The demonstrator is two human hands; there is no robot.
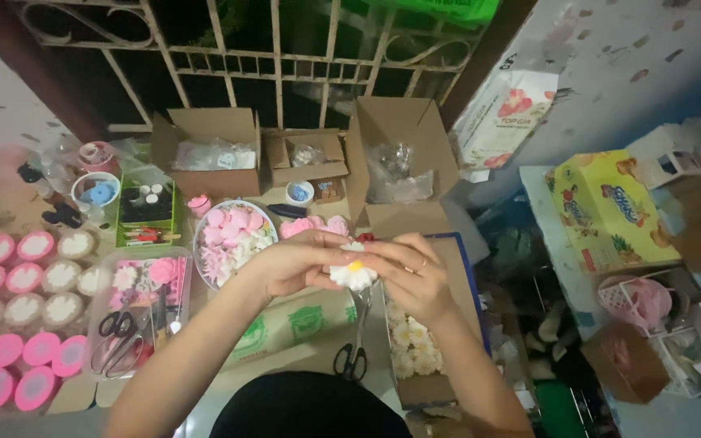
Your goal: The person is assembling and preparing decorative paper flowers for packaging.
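Observation:
Both of my hands meet over the middle of the work surface around a small white flower with a yellow centre (353, 275). My left hand (295, 264) pinches it from the left. My right hand (411, 274), with a ring on one finger, grips it from the right and above. Directly under the flower lies a pair of black-handled scissors (354, 345), and beside them a box (436, 389) holding several more white flowers.
A round bowl of pink and white flowers (233, 233) sits left of my hands. Farther left are rows of pink and white round pieces (22, 308) and a clear tray (101, 312) with scissors. Open cardboard boxes (204, 126) line the back; a yellow box (606, 207) stands right.

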